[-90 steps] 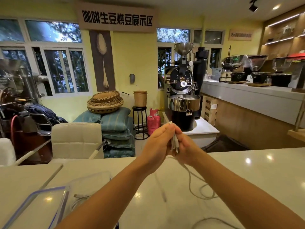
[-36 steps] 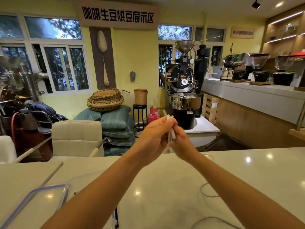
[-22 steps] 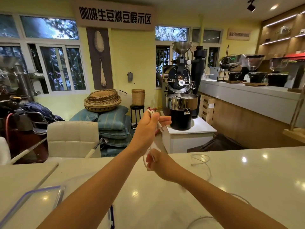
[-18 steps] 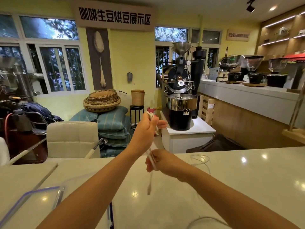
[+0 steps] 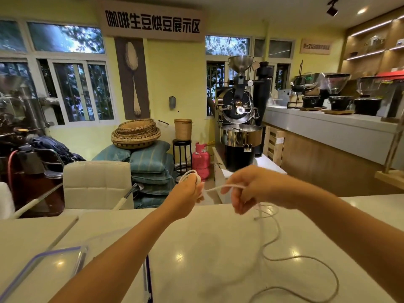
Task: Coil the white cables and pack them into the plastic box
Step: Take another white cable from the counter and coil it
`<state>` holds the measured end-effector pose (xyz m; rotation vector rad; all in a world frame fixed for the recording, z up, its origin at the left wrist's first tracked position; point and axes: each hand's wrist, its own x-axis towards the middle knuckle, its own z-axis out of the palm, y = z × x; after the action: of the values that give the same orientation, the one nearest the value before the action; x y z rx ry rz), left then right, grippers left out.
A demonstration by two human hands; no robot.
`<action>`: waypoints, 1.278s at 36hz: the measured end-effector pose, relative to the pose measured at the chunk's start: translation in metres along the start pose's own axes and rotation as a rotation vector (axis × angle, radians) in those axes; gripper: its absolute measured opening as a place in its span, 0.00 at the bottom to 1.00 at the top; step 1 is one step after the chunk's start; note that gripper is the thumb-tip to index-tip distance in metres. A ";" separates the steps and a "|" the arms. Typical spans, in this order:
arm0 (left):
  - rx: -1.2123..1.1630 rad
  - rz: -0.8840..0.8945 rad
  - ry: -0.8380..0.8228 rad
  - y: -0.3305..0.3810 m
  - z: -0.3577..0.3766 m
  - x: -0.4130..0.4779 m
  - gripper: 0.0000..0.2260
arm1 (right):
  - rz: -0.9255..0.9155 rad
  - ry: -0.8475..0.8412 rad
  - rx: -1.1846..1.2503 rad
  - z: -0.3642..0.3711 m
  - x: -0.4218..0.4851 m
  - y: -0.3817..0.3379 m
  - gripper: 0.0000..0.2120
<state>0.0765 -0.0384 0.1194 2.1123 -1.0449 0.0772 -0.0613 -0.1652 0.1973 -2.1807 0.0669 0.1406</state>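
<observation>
Both hands are raised above the tabletop (image 5: 196, 248). The left hand (image 5: 185, 193) is closed on a few small loops of the cable (image 5: 271, 239). At 3 o'clock from it, the right hand (image 5: 251, 186) pinches the next stretch, fingers curled. The rest trails down from the right hand in loose curves across the tabletop toward 5 o'clock. The box (image 5: 41, 265) sits at 8 o'clock, partly behind the left forearm.
</observation>
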 end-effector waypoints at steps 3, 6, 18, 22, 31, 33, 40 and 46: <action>-0.145 -0.033 -0.065 0.001 0.002 -0.006 0.14 | 0.013 0.047 0.260 -0.022 -0.002 -0.002 0.14; -0.246 -0.023 -0.109 0.005 0.003 -0.011 0.14 | 0.009 0.071 0.360 -0.037 0.003 0.000 0.13; -0.563 0.116 -0.409 0.043 -0.007 -0.036 0.15 | -0.136 0.129 0.610 -0.075 0.025 0.014 0.22; -0.768 0.167 -0.440 0.062 -0.018 -0.041 0.13 | -0.179 0.200 0.764 -0.064 0.036 0.030 0.24; -1.067 0.215 -0.305 0.094 -0.025 -0.040 0.14 | -0.287 0.358 0.346 0.024 0.055 0.045 0.20; -1.031 0.218 -0.205 0.095 -0.026 -0.034 0.13 | -0.358 0.406 0.228 0.049 0.060 0.043 0.11; -0.544 0.178 0.078 0.069 -0.021 -0.005 0.11 | -0.184 0.169 -0.248 0.086 0.061 0.042 0.09; -0.231 0.114 0.141 0.028 -0.020 0.005 0.12 | -0.160 0.078 -0.293 0.070 0.044 0.028 0.13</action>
<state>0.0655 -0.0392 0.1531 1.8127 -1.0365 0.1514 -0.0261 -0.1240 0.1287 -2.4729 -0.0901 -0.0286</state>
